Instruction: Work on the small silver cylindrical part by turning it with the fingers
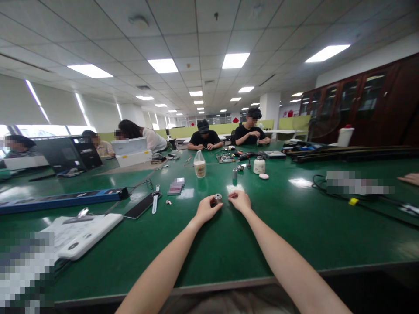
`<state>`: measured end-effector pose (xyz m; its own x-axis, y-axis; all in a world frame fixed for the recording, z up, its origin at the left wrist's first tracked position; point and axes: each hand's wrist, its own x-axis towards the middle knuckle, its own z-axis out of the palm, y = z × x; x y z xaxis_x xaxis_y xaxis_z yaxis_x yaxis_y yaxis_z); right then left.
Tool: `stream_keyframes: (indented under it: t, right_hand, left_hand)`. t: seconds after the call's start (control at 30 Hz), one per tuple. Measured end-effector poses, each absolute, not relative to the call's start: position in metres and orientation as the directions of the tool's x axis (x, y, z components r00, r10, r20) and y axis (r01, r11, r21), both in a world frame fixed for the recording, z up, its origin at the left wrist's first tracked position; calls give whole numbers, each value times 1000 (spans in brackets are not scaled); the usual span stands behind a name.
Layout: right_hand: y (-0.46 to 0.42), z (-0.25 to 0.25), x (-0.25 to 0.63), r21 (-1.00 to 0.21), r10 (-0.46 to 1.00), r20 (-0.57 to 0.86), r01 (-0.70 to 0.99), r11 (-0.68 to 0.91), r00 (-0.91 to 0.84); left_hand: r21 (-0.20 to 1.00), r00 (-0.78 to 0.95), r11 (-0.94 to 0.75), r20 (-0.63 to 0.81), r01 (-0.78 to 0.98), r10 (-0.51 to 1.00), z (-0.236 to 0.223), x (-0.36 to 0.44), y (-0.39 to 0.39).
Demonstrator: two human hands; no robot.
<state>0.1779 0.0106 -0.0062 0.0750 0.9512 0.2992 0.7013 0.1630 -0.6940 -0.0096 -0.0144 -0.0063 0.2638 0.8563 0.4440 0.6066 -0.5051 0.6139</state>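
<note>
Over there, the left hand [207,209] curls its thumb and fingers around a small metal cylinder [218,199], well in from the near edge of the green table [225,257]. The right hand [242,202] is just beside it, fingertips bunched; I can't tell whether they grip anything. Another cylinder [235,174] stands nearer the far edge.
</note>
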Motion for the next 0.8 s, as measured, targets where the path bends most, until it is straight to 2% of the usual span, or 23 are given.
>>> stream_keyframes:
  t: [0.37,0.57,0.8]
  right_hand:
    - [1,15,144,-660,865,496,611,437,-83]
    - [-6,22,143,-627,825,555,596,501,-110]
    - [-8,26,142,-584,808,559,602,544,-187]
  left_hand:
    - [604,293,-530,451,595,843,-10,-11,-10]
    - [580,319,-547,453,603,832,-10,-11,-9]
    - [576,335,-555,449,600,828,-8,-12,-8]
